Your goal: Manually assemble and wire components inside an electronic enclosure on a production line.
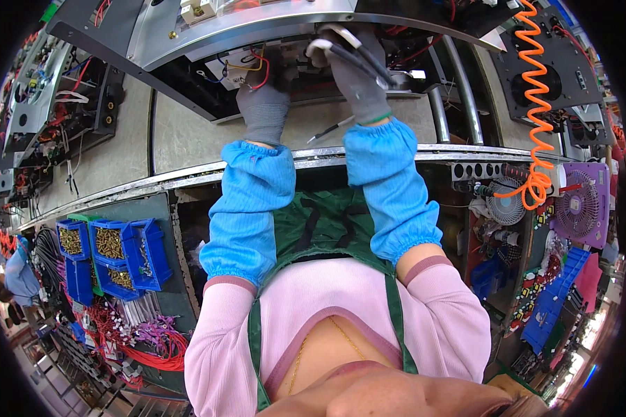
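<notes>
Both my hands wear grey knit gloves and reach into the open front of a metal equipment housing (240, 36). My left hand (263, 104) is inside, beside a white block with red, yellow and blue wires (263, 64); its fingertips are hidden in shadow. Farther right, my right hand (358, 87) is closed round a tool with two long black-and-pale handles (351, 52), which look like pliers; its working end cannot be made out. A thin dark rod with a pale tip (329, 131) lies on the bench below my right wrist.
A metal-edged bench (188, 142) carries the housing. Other part-built units (38, 104) stand left, with a black panel (546, 66) at right. An orange coiled hose (532, 90) hangs there. Blue bins of brass fasteners (109, 242), red wires (156, 354) and a purple fan (581, 205) are lower down.
</notes>
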